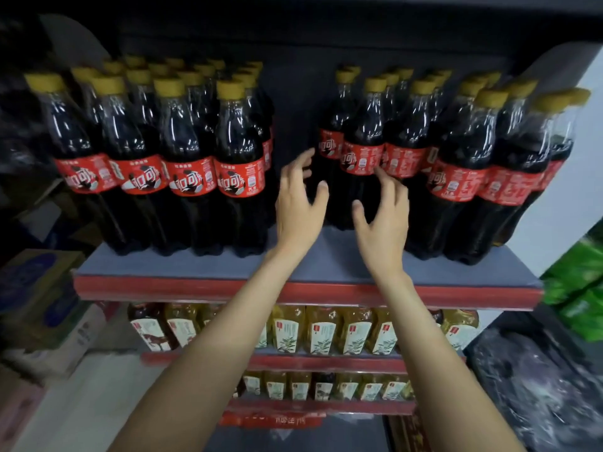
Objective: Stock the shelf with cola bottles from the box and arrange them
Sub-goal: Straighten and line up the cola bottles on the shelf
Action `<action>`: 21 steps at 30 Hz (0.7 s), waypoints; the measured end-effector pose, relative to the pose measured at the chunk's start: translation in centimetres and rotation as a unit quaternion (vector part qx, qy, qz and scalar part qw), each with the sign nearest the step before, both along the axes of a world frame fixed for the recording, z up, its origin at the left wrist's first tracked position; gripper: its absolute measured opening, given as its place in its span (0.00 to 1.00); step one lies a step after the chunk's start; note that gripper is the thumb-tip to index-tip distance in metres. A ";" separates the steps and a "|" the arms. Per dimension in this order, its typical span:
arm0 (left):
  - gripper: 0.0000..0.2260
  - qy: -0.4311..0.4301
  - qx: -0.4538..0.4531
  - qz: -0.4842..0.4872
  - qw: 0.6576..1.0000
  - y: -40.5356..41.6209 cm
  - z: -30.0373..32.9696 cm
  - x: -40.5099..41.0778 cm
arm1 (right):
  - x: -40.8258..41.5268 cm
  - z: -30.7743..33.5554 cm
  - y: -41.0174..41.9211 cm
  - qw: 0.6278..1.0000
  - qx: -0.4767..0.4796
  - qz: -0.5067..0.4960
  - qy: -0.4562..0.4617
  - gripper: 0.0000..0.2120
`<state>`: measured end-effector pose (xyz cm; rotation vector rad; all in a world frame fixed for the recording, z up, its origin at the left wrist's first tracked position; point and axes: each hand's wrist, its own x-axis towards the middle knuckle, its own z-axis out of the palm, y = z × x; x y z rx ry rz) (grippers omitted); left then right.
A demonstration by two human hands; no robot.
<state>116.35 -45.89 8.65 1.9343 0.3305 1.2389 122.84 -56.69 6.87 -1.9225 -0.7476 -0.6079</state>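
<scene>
A person's 2 bare forearms reach up toward a grey shelf (326,265) with a red front edge. The shelf carries upright cola bottles with yellow caps and red labels, standing in 2 groups. The left group (163,151) stands several rows deep, its front row near the shelf edge. The right group (456,158) fills the right side. Between the groups a gap shows bare shelf and the dark back panel.

Both hands are raised in that gap, holding nothing. The left hand (298,200) has its fingers spread and loosely curved, its fingertips close to a bottle (329,148) at the back left of the right group. The right hand (383,210) is also spread, thumb apart, in front of the next bottle (362,151); whether its fingertips touch the red label is unclear.

Below, 2 lower shelves hold rows of yellow drink bottles (326,331) with pale labels. Cardboard boxes (42,305) are stacked to the left.
</scene>
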 end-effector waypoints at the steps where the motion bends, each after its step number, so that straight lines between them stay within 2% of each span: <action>1: 0.24 0.018 0.002 0.019 1.000 0.6 0.0 1.3 | 0.3 0.2 0.1 0.998 -0.045 -0.019 -0.034 0.28; 4: 0.29 0.059 0.016 0.021 0.998 2.1 0.0 3.9 | 1.1 1.0 1.0 0.973 -0.183 -0.066 -0.120 0.31; 8: 0.36 0.119 -0.006 -0.035 0.992 2.8 0.3 6.0 | 2.0 1.2 1.1 0.957 -0.236 -0.106 -0.134 0.31; 11: 0.39 0.121 -0.005 -0.093 0.988 3.2 0.2 6.9 | 2.2 0.3 0.5 0.955 -0.242 -0.091 -0.146 0.33; 14: 0.40 0.116 -0.006 -0.104 0.988 3.0 0.0 7.0 | 1.7 0.0 0.3 0.963 -0.227 -0.057 -0.134 0.31; 18: 0.41 0.158 0.014 -0.028 0.987 2.6 0.0 6.4 | 1.0 0.4 0.6 0.976 -0.186 0.014 -0.116 0.21; 21: 0.41 0.135 0.014 0.011 0.991 2.8 -0.3 5.2 | 0.3 0.7 1.6 0.983 -0.142 0.101 -0.059 0.23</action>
